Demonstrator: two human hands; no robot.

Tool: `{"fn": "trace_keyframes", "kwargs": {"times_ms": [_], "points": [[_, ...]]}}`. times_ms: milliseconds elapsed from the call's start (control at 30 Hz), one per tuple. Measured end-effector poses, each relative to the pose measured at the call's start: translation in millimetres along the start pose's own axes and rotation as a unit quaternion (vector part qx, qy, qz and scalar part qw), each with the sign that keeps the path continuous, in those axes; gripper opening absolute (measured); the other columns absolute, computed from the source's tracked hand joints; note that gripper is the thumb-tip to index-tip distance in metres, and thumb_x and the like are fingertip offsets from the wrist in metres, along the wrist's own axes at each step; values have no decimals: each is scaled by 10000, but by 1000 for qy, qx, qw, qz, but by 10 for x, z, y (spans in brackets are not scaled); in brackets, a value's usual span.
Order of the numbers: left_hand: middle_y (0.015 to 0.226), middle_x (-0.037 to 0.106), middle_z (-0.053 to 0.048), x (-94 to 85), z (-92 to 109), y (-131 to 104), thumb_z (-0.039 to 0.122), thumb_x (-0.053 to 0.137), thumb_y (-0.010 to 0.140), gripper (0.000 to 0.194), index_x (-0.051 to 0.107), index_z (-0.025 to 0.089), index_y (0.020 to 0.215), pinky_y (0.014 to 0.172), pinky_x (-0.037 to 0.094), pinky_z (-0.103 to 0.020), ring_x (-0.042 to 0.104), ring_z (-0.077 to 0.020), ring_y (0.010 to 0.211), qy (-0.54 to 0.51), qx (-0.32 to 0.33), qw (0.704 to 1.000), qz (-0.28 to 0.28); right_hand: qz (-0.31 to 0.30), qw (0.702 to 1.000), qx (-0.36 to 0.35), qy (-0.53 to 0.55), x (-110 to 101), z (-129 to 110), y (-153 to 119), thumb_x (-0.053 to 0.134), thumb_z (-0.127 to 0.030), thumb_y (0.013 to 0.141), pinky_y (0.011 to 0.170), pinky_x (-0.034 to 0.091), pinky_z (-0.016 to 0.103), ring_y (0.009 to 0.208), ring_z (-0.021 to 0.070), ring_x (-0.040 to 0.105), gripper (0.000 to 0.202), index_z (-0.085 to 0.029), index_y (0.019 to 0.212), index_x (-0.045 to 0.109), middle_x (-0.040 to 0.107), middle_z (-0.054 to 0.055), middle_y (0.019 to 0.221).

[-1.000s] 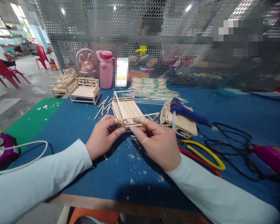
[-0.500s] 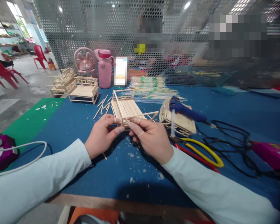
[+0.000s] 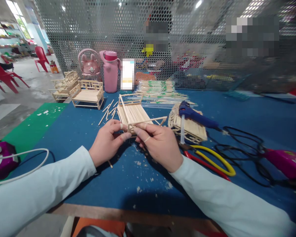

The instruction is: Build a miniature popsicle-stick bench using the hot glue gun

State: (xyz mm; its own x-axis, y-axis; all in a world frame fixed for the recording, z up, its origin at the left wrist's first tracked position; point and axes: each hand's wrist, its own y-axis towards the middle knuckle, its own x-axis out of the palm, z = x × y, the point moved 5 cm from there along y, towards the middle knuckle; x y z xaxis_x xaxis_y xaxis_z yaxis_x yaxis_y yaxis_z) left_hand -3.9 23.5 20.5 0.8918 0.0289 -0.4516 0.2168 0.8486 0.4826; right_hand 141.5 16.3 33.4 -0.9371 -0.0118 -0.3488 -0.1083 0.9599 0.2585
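A small wooden stick bench (image 3: 135, 113) rests on the blue table in front of me, its slatted seat facing up and thin rails along its edges. My left hand (image 3: 111, 140) pinches its near left corner post between thumb and fingers. At the near side, my right hand (image 3: 160, 143) has thumb and forefinger closed by the rail; a short stick seems to be between them, partly hidden by the fingers. Pale bands wrap some of my fingers. Loose short sticks (image 3: 108, 112) lie left of the bench.
A blue glue gun (image 3: 197, 117) lies across another stick piece (image 3: 193, 130) at right, by yellow-and-red-handled pliers (image 3: 214, 159) and black cables (image 3: 251, 154). Behind stand stick benches (image 3: 87, 93), a pink bottle (image 3: 110, 74), a phone (image 3: 127, 74) and bundled sticks (image 3: 155, 87). A mesh screen (image 3: 106, 26) rises beyond.
Almost nothing differs. The right thumb and fingers have shifted slightly left along the near rail, while the left hand keeps its pinch on the corner.
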Motion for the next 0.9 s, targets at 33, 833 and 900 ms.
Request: {"fn": "trace_keyframes", "kwargs": {"times_ms": [33,833,900], "points": [[847,593,-32,-2,1,0,177,628,810,72,683,174,856,755,481,-281,576,-143,807,-1,0,1000,2,0,1000,-8,-12,-5,-2,-1,566,-334,817,434,454,194,483,92,558,279,-178,963,746,670,10,635],[969,638,-95,-145,-31,30,295,613,768,283,612,122,993,720,535,-292,615,-174,876,-58,-57,997,2,204,855,-378,-291,-348,-419,-236,591,-172,781,852,505,401,974,243,614,221,-169,1000,619,654,113,999],[938,655,-85,-155,15,25,310,600,782,246,630,125,943,710,538,-275,626,-160,835,-61,-49,997,26,168,865,-392,-265,-259,-422,-259,592,-143,783,768,526,333,829,190,634,116,-191,881,628,668,55,837]]}}
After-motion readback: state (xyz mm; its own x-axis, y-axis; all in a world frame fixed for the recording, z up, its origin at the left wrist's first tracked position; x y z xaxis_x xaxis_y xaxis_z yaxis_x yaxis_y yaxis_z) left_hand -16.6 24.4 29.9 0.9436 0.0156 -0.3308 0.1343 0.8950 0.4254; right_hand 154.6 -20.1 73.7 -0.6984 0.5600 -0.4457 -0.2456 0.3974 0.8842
